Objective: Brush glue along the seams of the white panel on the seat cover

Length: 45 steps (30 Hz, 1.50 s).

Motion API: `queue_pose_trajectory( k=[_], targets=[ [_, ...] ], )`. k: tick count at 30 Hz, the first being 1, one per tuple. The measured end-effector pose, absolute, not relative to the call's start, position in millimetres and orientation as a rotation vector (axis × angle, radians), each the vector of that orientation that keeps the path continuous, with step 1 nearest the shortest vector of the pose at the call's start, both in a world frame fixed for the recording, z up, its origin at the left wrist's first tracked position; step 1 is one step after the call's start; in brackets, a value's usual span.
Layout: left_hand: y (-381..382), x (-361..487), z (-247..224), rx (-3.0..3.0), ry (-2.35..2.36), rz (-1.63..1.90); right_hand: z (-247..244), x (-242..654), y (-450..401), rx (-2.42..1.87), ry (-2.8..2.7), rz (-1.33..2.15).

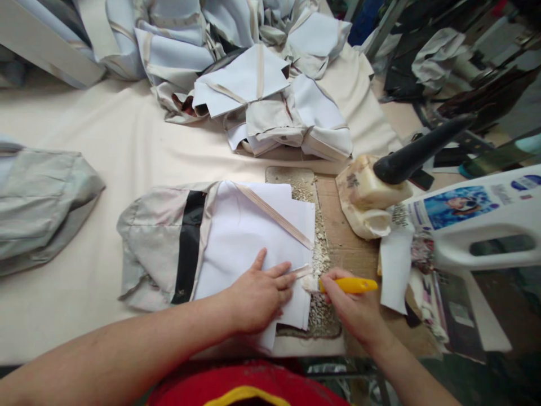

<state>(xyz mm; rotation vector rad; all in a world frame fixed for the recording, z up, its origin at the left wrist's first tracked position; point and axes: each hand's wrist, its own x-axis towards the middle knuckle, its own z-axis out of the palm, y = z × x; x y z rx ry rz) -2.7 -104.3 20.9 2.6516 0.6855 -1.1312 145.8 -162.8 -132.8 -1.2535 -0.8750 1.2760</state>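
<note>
trimming a tape end at the cutting board

cloth-covered table (pixel 105 146) with a heap of folded fabric pieces (pixel 262 84) at the back. the left hand (pixel 257 293), flat and open, presses the white fabric piece (pixel 245 237) just beside its beige tape end (pixel 301 272). the right hand (pixel 355 310), closed on a yellow-handled cutter (pixel 349 285), meets that end over the chip-strewn cutting board (pixel 327 225). judged best practice: keep the pressing fingers behind the blade and the tape taut.

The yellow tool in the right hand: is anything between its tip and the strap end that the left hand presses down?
Nothing visible. The tool tip in the right hand meets the strap end directly, beside the left hand fingers. Only loose crumbs lie around it.
</note>
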Motion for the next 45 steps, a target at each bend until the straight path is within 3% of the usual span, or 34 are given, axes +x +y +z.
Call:
queue_pose_trajectory(
  k=[5, 13, 20, 30, 45],
  targets=[
    [-104, -5, 16, 2.594, 0.738, -1.102, -135, 147, -149, -1.279, -0.853, 1.040],
    [-107, -9, 13, 2.596, 0.768, -1.073, -131, 133, -198, -1.211, -1.098, 1.152],
    [-108, -8, 13, 2.600, 0.763, -1.085, -144, 142, -146, -1.296, -0.921, 0.941],
    [-109, -9, 10, 2.596, 0.768, -1.061, -119, 113, -242, -1.116, -1.231, 0.805],
    [-111, -10, 10, 2.643, 0.734, -1.060, -124, 119, -251, -0.987, -1.329, 0.750]
  ],
)
